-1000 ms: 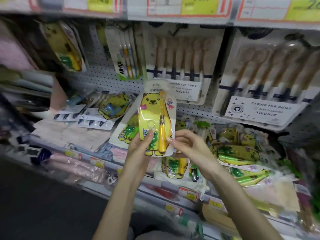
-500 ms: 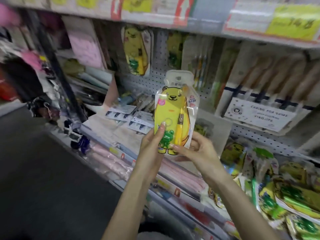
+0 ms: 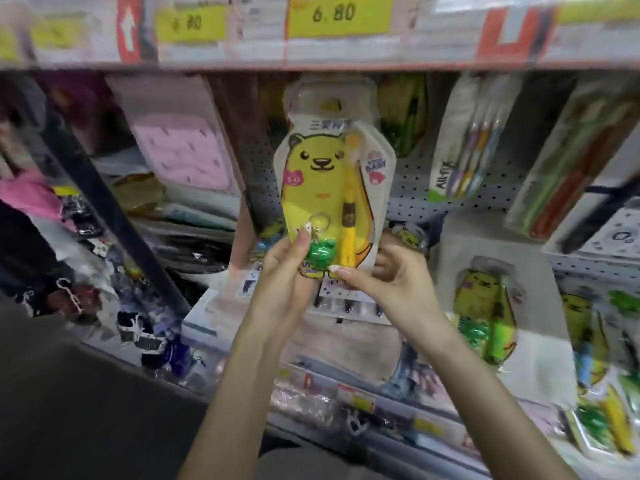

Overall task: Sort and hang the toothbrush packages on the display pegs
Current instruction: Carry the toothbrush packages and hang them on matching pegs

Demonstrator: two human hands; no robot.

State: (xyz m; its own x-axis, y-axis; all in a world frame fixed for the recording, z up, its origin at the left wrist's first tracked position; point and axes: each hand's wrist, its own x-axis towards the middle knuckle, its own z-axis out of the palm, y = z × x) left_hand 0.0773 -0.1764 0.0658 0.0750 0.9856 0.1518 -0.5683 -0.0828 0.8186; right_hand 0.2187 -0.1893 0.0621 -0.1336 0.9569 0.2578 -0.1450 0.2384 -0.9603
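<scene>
Hands hold one clear plastic blister package with a yellow cartoon bear card [image 3: 320, 181] upright in front of the shelf. Left hand [image 3: 285, 275] pinches the bottom left corner, thumb flat on the front beside the metal key ring, fingers curled behind. Right hand [image 3: 391, 282] pinches the bottom right corner, one fingertip on the front lower edge, the other fingers curled behind the pack.

Inside the pack, just above the grip: small green frog charm [image 3: 320, 250], and to its right a yellow child toothbrush [image 3: 349, 209] standing vertical. Clear hang tab [image 3: 330, 98] sits well above the grip, just under the shelf edge; cannot tell if it is on a peg, blurred.

Above the grip: yellow price labels [image 3: 337, 15] on the shelf strip. Right of the grip: white perforated pegboard [image 3: 408, 188], a hanging multi-brush pack with green "All-fix" print [image 3: 460, 150], and lower down more yellow bear packages [image 3: 485, 306] lying loose. Left of the grip, higher up: pink soft-looking pack [image 3: 183, 150].
</scene>
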